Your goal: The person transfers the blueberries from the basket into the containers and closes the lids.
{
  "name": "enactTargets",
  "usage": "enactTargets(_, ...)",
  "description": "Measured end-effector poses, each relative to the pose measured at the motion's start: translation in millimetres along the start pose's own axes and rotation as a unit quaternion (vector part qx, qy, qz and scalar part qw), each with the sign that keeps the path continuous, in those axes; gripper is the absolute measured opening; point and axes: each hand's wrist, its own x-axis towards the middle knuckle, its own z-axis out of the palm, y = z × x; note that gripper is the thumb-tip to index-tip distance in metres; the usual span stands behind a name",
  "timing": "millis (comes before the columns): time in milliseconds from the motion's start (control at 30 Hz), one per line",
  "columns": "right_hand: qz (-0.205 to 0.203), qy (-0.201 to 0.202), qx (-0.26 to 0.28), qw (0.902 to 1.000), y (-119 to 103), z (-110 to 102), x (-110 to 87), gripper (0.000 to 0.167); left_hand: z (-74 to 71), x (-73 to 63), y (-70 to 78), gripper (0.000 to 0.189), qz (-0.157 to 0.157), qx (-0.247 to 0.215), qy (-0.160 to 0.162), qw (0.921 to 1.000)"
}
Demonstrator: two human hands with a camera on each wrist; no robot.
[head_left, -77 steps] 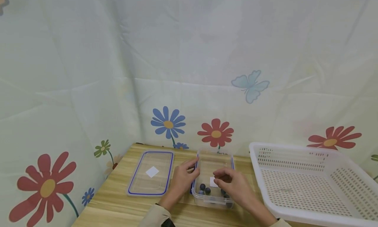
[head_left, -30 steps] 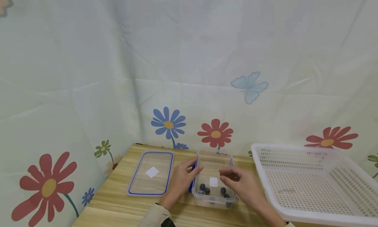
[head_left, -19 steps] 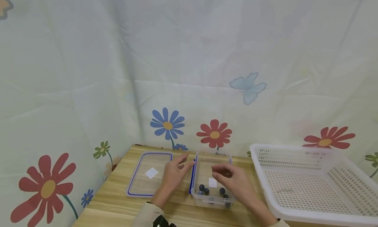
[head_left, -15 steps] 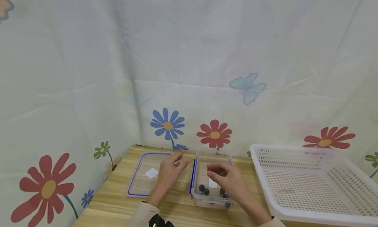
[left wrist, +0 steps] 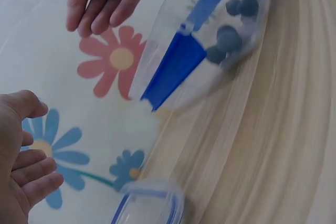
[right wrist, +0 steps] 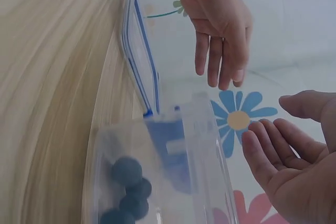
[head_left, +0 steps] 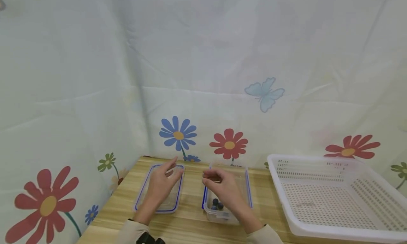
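My left hand (head_left: 160,184) hovers over the clear blue-edged lid (head_left: 171,202), thumb and fingers apart and nothing between them. The lid lies flat on the table, partly covered by that hand. Over the clear plastic box (head_left: 250,194) is my right hand (head_left: 225,189), fingers gently bent and holding nothing, as the right wrist view shows. The box stands uncovered, with a blue side clip (left wrist: 176,69) hanging down. Several dark blue balls (right wrist: 127,170), like blueberries, lie in its near end; my right hand hides some of them in the head view.
A white perforated plastic basket (head_left: 321,230) stands on the right side of the wooden table (head_left: 187,231). Behind and to the left hangs a pale curtain (head_left: 203,53) printed with flowers and a butterfly.
My left hand has left the box's left side and moved left over the lid. My right hand has shifted left across the box. The box, balls and lid stay in place.
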Motion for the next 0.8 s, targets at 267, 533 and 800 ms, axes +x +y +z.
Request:
enactTargets(267,0.017,-0.011,0.03,0.9993,-1,33,8.5,0.033,-53.6,-1.7,-27.3,0.05,-0.017,0.078,0.009,0.9968)
enactTargets(533,0.037,-0.001,0.075,0.9965,-3,69,10.8,0.042,-92.5,-1.1,-54.8,0.05,-0.07,0.079,-0.005,0.9944)
enactTargets(800,0.061,0.014,0.075,0.9952,3,100,12.4,0.049,-122.0,-5.2,-72.9,0.057,-0.13,0.091,-0.031,0.9869)
